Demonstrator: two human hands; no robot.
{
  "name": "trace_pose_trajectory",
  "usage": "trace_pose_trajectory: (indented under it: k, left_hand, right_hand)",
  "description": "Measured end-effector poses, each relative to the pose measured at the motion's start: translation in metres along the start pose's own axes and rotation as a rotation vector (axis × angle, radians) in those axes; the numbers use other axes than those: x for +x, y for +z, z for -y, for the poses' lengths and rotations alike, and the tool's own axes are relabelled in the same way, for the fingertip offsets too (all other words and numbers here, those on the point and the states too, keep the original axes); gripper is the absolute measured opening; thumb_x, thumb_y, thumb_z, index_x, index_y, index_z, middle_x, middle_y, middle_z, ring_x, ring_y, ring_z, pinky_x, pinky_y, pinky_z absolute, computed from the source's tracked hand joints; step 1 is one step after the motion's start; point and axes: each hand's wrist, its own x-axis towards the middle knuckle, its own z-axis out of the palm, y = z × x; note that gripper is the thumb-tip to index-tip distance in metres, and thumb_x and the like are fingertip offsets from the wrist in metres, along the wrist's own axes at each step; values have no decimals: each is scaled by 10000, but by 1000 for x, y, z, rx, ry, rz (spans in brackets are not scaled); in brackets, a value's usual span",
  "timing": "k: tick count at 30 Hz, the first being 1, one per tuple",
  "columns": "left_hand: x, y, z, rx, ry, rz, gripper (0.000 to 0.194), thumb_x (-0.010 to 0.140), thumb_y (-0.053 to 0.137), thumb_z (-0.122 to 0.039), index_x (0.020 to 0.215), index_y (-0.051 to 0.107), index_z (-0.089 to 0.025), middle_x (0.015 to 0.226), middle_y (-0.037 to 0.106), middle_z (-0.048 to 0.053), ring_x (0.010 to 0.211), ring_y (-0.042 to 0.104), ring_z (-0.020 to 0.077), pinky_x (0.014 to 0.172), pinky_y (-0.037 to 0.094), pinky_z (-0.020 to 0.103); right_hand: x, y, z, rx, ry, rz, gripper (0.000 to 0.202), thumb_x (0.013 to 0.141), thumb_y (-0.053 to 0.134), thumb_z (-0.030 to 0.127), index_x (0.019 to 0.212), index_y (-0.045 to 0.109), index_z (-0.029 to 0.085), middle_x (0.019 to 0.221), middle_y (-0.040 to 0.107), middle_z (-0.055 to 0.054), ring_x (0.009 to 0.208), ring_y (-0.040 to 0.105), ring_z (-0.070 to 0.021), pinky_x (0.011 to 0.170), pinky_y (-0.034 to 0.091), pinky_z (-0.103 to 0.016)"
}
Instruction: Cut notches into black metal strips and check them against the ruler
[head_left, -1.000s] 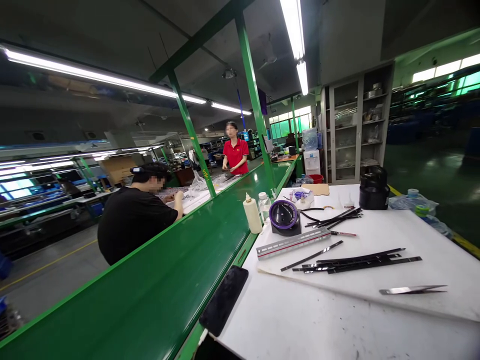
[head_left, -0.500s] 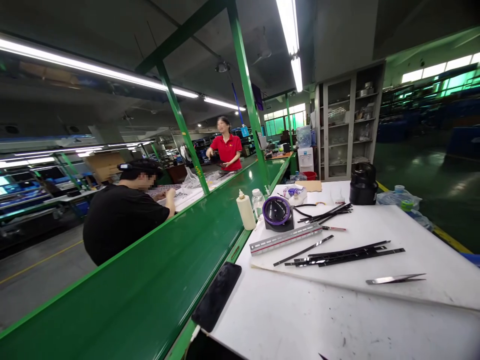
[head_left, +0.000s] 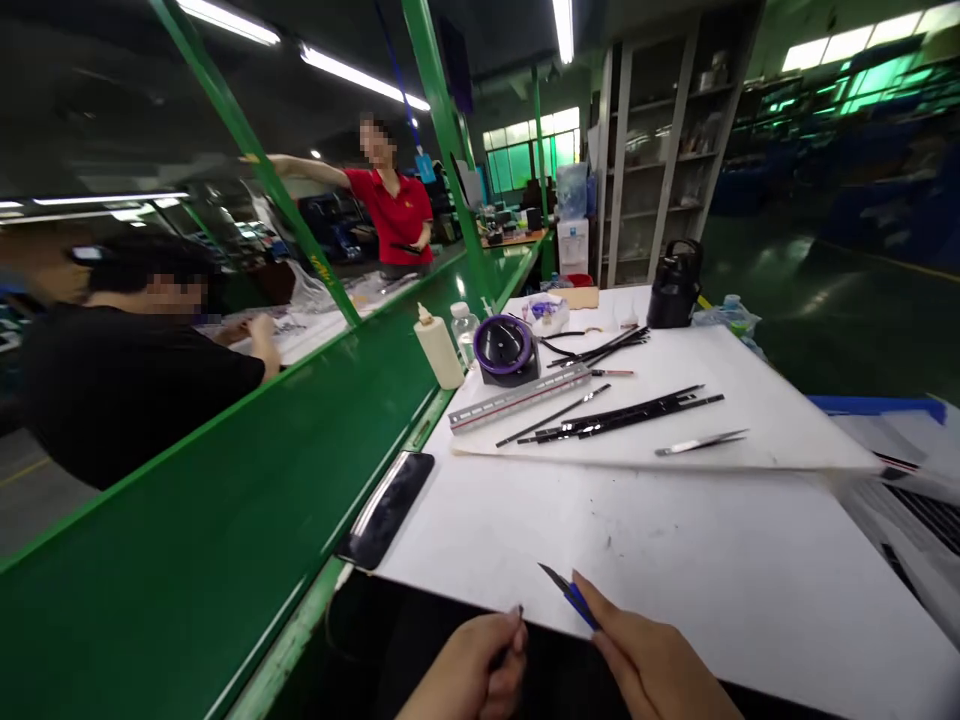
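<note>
At the near edge of the white table (head_left: 652,530) my right hand (head_left: 652,650) grips a craft knife (head_left: 574,598) with a blue handle. Its dark pointed blade tilts up and to the left. My left hand (head_left: 476,660) is closed just left of the knife, below the table's edge. Thumb and forefinger are pinched on a tiny dark thing that I cannot make out. The knife tip and my left hand are apart. Farther up the table lie metal tweezers (head_left: 701,444) and several thin black strips (head_left: 630,415), out of both hands' reach.
A phone (head_left: 386,510) rests at the left edge beside a green partition (head_left: 247,510). Behind the strips are a grey ruler (head_left: 517,398), a purple-rimmed device (head_left: 504,345), a squeeze bottle (head_left: 439,350) and a black jug (head_left: 675,290). Two people are beyond the partition.
My view has tilted down and turned a little right. Both hands have come into view, the right one with the craft knife. The person in red has stretched an arm out.
</note>
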Motion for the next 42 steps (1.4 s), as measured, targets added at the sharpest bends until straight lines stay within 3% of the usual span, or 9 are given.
trace_pose_trajectory:
  k: [5,9,13,23,29,38,42]
  left_hand:
    - [1,-1,-3,-1,-26,-3,274,857,470,-449,748,468,-197,501,294,-97,408,140,42,382,65,183]
    - [2,0,-4,-4,-35,-1,280,873,472,-446,754,482,-194,499,302,-95,407,140,41,376,72,182]
    - [2,1,-5,16,-42,-28,289,897,440,-433,755,498,-187,501,310,-91,408,153,39,376,81,178]
    - [3,2,-8,54,-84,-49,292,892,444,-440,762,496,-184,530,330,-84,419,174,37,382,87,176]
    - [0,9,-10,143,-60,-98,363,856,487,-536,723,453,-199,523,320,-89,424,168,44,379,106,184]
    - [2,10,-6,172,-23,-121,388,854,489,-553,707,457,-196,514,323,-89,421,169,45,378,116,189]
    - [1,11,-5,176,-29,-134,393,853,489,-556,697,447,-198,511,325,-88,422,176,47,379,118,192]
  right_hand:
    - [-3,0,12,-157,46,44,504,972,260,220,1470,334,205,860,687,-69,723,652,-223,627,485,-318]
    - [-5,5,18,-439,66,199,642,897,376,120,1502,224,272,926,694,-73,696,664,-250,594,458,-329]
    - [-2,6,20,-507,34,287,737,826,423,86,1508,202,262,988,691,-88,713,665,-258,573,433,-321]
    - [0,3,22,-444,45,264,644,879,393,147,1494,252,276,971,691,-71,727,666,-260,578,395,-333]
    - [-2,2,18,-476,-10,219,729,810,417,92,1491,248,289,904,693,-37,655,650,-232,528,334,-313]
    - [-3,4,26,-579,-11,240,775,750,449,108,1487,265,264,868,678,-63,573,637,-244,457,232,-314]
    - [-2,5,29,-595,4,247,767,759,457,109,1489,263,243,859,673,-75,570,641,-247,452,247,-308]
